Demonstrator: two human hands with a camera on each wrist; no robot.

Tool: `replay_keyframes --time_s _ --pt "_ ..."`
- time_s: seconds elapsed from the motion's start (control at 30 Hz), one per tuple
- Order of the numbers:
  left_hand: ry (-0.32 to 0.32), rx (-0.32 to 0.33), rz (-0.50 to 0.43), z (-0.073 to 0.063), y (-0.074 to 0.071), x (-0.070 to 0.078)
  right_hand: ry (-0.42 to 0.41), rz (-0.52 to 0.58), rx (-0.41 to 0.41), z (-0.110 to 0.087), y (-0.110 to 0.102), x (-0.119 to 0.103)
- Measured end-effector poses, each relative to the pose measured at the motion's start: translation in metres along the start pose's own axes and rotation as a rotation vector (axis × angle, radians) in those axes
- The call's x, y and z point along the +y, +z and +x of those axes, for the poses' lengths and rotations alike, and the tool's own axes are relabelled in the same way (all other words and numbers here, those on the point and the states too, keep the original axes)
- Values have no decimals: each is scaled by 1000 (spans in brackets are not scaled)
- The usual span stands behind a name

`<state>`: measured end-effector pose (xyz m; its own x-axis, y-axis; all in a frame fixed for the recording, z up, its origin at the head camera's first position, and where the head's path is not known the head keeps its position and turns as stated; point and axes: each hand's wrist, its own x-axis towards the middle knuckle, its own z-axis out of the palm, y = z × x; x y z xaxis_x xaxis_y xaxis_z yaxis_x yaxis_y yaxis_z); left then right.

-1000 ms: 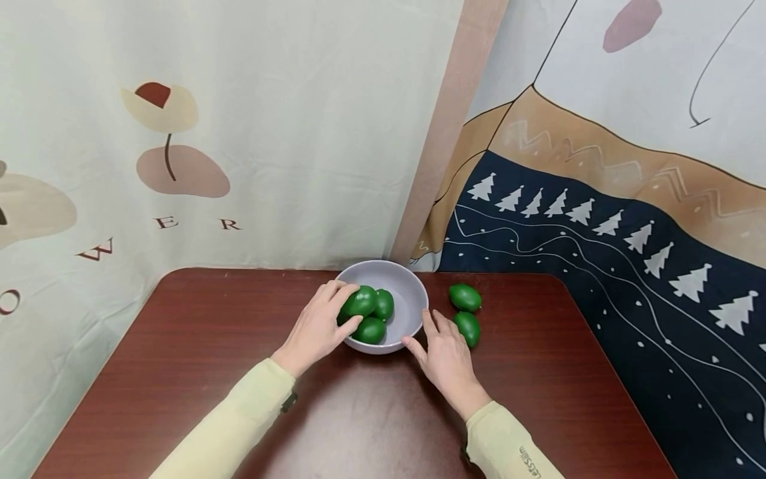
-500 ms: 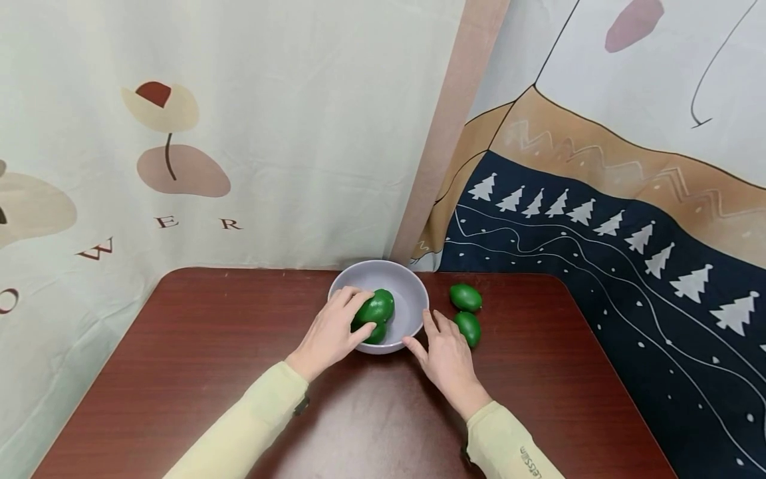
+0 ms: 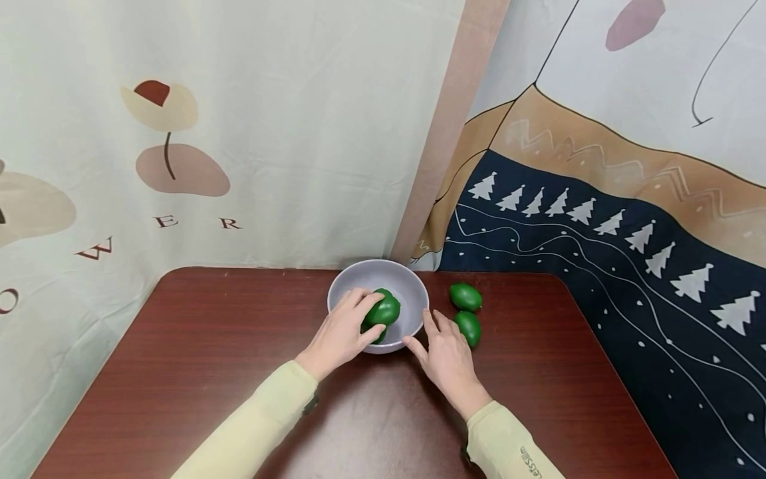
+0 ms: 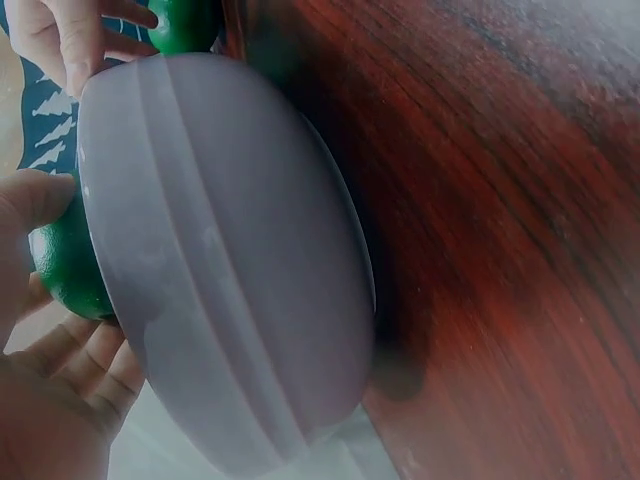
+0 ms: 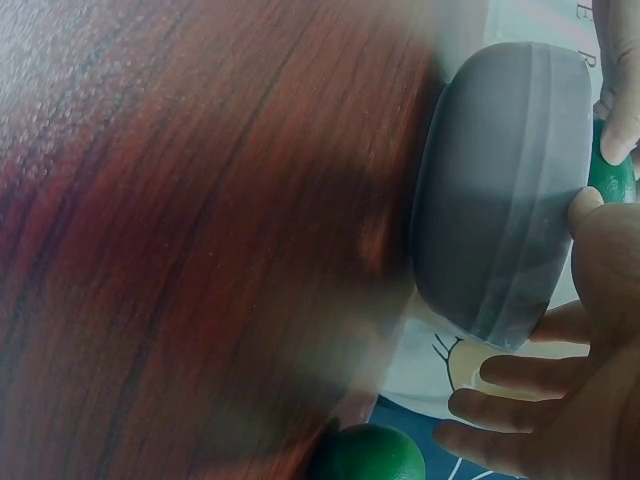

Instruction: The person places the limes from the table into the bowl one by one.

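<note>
My left hand (image 3: pixel 341 332) grips a green lime (image 3: pixel 385 311) over the inside of a pale lilac bowl (image 3: pixel 409 296), thumb on the near side and fingers on the far side. Below and behind it, other limes in the bowl are mostly hidden. The left wrist view shows the gripped lime (image 4: pixel 70 260) at the rim, beyond the bowl's outer wall (image 4: pixel 230 250). My right hand (image 3: pixel 445 362) rests at the bowl's right rim, its thumb touching the edge and its fingers loosely extended along the side, as the right wrist view of the bowl (image 5: pixel 505 190) shows.
Two more limes lie on the table right of the bowl, one farther back (image 3: pixel 465 297) and one beside my right fingers (image 3: pixel 468 329). The reddish-brown table (image 3: pixel 227 332) ends at a pale curtain (image 3: pixel 287 166) behind and a dark tree-patterned cloth (image 3: pixel 568 266) at the right.
My left hand has moved right with the gripped lime, from the bowl's left rim toward its middle, covering more of the limes there. The right hand and the bowl have stayed put.
</note>
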<state>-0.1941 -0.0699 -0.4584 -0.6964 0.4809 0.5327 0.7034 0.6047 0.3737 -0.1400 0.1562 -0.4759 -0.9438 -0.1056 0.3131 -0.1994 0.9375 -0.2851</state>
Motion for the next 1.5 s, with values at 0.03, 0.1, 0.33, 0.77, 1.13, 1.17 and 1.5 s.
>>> replay_keyframes --time_s 0.03,0.1,0.33,0.77,1.13,1.17,1.5 --pt "4 0 1 0 1 1 1 0 -2 0 0 0" --pt "10 0 3 1 3 2 4 -1 -8 0 0 0" --pt "-3 -36 7 2 10 6 10 2 -18 0 -1 0" --pt "4 -82 -33 11 21 9 7 7 -10 0 -1 -1" --pt "37 -134 5 16 27 10 -2 4 4 0 -1 -1" --pt "39 -138 8 16 27 10 -2 3 5 0 -1 -1" --pt "39 -151 36 16 30 11 7 10 -3 0 -2 -1"
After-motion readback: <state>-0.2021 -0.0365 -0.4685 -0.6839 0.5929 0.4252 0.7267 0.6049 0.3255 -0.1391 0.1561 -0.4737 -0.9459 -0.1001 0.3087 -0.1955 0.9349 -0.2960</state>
